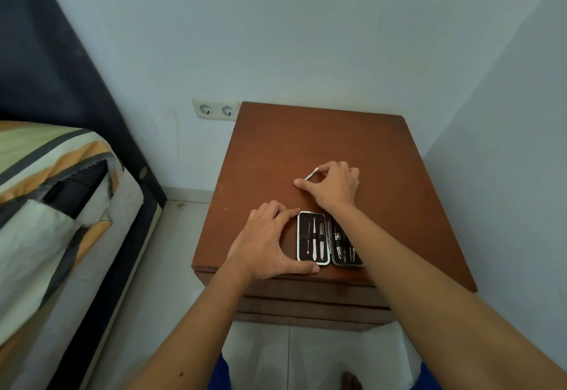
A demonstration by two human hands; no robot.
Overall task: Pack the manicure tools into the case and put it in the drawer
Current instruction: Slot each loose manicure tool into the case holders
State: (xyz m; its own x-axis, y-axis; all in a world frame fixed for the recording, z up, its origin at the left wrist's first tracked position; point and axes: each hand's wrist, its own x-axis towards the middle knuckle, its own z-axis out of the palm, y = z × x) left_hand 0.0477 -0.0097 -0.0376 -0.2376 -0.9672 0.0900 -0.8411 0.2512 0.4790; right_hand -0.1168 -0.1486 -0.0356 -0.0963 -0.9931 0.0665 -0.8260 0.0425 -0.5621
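A black manicure case [313, 237] lies open flat near the front edge of a brown wooden nightstand [291, 150], with several metal tools strapped in both halves. My left hand [270, 244] rests against the case's left side, thumb along its front edge and fingers at its far corner. Behind the case, my right hand [333, 184] pinches a slim white-and-silver tool [311, 174] that sits low on the tabletop. My right forearm crosses over the case's right half [342, 244] and hides part of it.
The nightstand's drawer fronts [306, 307] below the top look closed. A bed [55, 205] with a striped cover stands to the left, and a double wall socket [216, 110] is behind the nightstand. A wall runs close on the right. Tiled floor lies below.
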